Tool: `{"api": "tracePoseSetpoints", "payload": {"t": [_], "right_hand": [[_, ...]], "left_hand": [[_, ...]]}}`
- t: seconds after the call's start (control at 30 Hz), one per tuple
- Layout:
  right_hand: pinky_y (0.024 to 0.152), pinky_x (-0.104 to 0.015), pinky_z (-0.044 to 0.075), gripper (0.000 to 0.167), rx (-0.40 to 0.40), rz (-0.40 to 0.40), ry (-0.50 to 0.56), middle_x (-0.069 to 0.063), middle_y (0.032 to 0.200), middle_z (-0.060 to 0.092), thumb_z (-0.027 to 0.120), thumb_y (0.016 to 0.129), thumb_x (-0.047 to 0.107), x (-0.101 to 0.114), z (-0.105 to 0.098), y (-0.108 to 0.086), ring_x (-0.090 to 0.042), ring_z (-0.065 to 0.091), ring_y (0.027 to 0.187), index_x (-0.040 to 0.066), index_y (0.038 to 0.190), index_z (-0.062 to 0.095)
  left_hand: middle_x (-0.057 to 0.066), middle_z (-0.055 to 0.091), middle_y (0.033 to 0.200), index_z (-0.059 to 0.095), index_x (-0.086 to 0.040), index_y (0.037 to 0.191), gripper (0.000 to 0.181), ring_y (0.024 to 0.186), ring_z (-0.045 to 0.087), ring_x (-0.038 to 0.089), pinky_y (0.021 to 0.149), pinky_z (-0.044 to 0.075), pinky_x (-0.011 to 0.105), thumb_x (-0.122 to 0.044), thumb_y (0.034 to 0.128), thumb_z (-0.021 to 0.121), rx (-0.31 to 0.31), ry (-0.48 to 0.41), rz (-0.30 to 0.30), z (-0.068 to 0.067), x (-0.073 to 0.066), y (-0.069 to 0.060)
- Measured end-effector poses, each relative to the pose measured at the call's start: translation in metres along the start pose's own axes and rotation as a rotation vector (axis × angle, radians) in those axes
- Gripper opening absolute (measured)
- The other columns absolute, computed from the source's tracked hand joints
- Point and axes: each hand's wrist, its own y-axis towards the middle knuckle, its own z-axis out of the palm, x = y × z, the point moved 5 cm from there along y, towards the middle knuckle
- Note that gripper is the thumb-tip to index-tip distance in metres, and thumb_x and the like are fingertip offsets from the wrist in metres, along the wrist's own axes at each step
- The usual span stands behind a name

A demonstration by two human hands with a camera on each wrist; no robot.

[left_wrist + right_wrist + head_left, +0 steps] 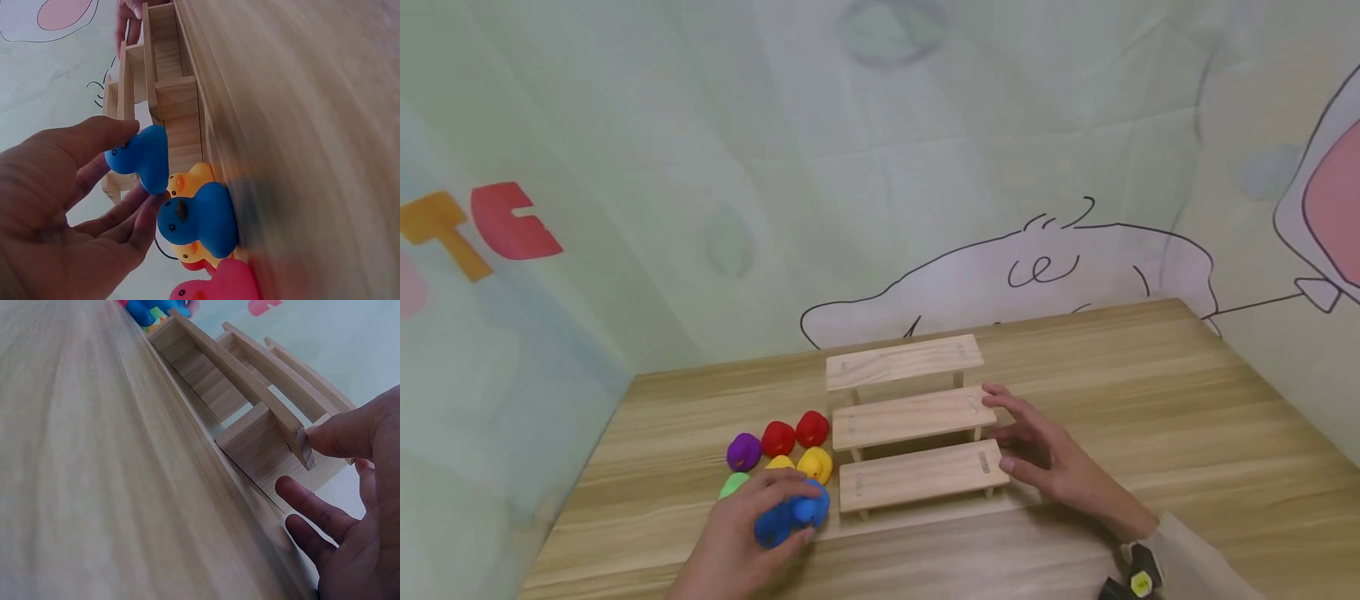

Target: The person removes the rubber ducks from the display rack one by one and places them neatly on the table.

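My left hand (741, 533) pinches a blue toy duck (144, 156) between thumb and fingers, lifted off the table in the left wrist view. Right beneath it a darker blue duck (203, 219) sits on the wood, partly covered by the hand in the head view. A three-step wooden stand (917, 475) rises to the right of the ducks. At its right end is my right hand (1048, 462), the thumb touching the end of the lowest board and the index finger at the middle board. The other right fingers are spread and hold nothing.
Behind the left hand sit a purple duck (744, 452), two red ducks (812, 429), two yellow ducks (816, 465) and a partly hidden green duck (733, 483). A pink duck (219, 284) shows in the left wrist view. A printed cloth (737, 167) hangs behind the table (1187, 433).
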Motion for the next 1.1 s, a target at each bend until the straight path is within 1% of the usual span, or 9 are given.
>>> {"api": "tracePoseSetpoints", "payload": {"t": [0.07,0.13,0.23,0.37,0.53,0.83,1.0,1.07,1.1], "right_hand": [[0.11,-0.033,0.058,0.075,-0.001,-0.006,0.002,-0.025,0.178,0.022,0.071,0.099,0.0,0.0,0.0,-0.001,-0.019,0.072,0.124,0.012,0.165,0.037],[0.11,-0.032,0.057,0.076,-0.001,0.007,0.002,-0.024,0.178,0.022,0.071,0.099,0.001,0.0,0.0,-0.001,-0.018,0.072,0.124,0.013,0.166,0.037],[0.111,-0.032,0.056,0.077,0.002,0.033,0.008,-0.022,0.179,0.021,0.072,0.098,0.002,-0.001,0.0,-0.002,-0.017,0.072,0.125,0.015,0.166,0.037],[0.112,-0.032,0.056,0.079,0.004,0.05,0.015,-0.018,0.18,0.021,0.073,0.098,0.002,-0.002,-0.001,-0.003,-0.017,0.072,0.126,0.016,0.166,0.036],[0.111,-0.032,0.057,0.079,0.006,0.036,0.014,-0.02,0.179,0.021,0.073,0.098,0.001,-0.004,-0.002,-0.004,-0.017,0.072,0.125,0.014,0.166,0.036],[0.11,-0.033,0.058,0.077,0.005,0.007,0.003,-0.024,0.178,0.022,0.071,0.098,-0.001,-0.004,-0.001,-0.003,-0.018,0.072,0.125,0.012,0.165,0.037],[0.11,-0.033,0.057,0.078,0.006,0.018,0.009,-0.024,0.178,0.021,0.072,0.098,0.0,-0.003,0.0,-0.002,-0.018,0.072,0.125,0.013,0.166,0.037],[0.111,-0.033,0.057,0.078,0.004,0.024,0.015,-0.024,0.178,0.021,0.073,0.097,0.0,-0.004,0.0,-0.002,-0.017,0.071,0.126,0.014,0.166,0.037],[0.11,-0.033,0.058,0.078,0.004,0.022,0.017,-0.025,0.178,0.021,0.072,0.097,-0.001,-0.004,0.0,-0.002,-0.018,0.071,0.126,0.014,0.166,0.037]], "left_hand": [[-0.009,0.069,0.13,0.073,-0.047,0.114,0.04,0.122,0.063,0.019,0.1,0.063,0.054,-0.027,0.085,0.093,0.017,-0.002,0.001,0.002,0.002,0.001],[-0.006,0.07,0.132,0.074,-0.045,0.115,0.038,0.123,0.063,0.022,0.1,0.062,0.057,-0.028,0.0861,0.092,0.042,-0.012,-0.003,0.004,0.003,0.001],[-0.005,0.07,0.134,0.074,-0.044,0.117,0.036,0.124,0.062,0.023,0.1,0.062,0.058,-0.03,0.0876,0.091,0.096,-0.029,-0.038,0.008,0.008,0.003],[-0.005,0.07,0.133,0.074,-0.043,0.116,0.035,0.123,0.06,0.023,0.101,0.061,0.059,-0.031,0.0874,0.091,0.144,-0.03,-0.078,0.013,0.013,0.005],[-0.006,0.072,0.131,0.073,-0.04,0.117,0.037,0.118,0.06,0.021,0.102,0.06,0.059,-0.029,0.087,0.091,0.168,-0.029,-0.075,0.016,0.016,0.008],[-0.009,0.072,0.128,0.072,-0.04,0.117,0.04,0.115,0.059,0.021,0.104,0.059,0.057,-0.023,0.0861,0.091,0.167,-0.037,-0.087,0.017,0.019,0.011],[-0.008,0.072,0.129,0.072,-0.04,0.119,0.039,0.116,0.06,0.021,0.103,0.058,0.058,-0.029,0.087,0.091,0.178,-0.016,-0.068,0.015,0.02,0.011],[-0.008,0.071,0.131,0.071,-0.04,0.121,0.039,0.118,0.06,0.021,0.104,0.058,0.06,-0.035,0.0876,0.09,0.189,-0.014,-0.081,0.014,0.02,0.01],[-0.009,0.071,0.132,0.071,-0.041,0.121,0.039,0.119,0.06,0.021,0.105,0.058,0.06,-0.037,0.0878,0.09,0.195,-0.015,-0.101,0.013,0.019,0.009]]}}
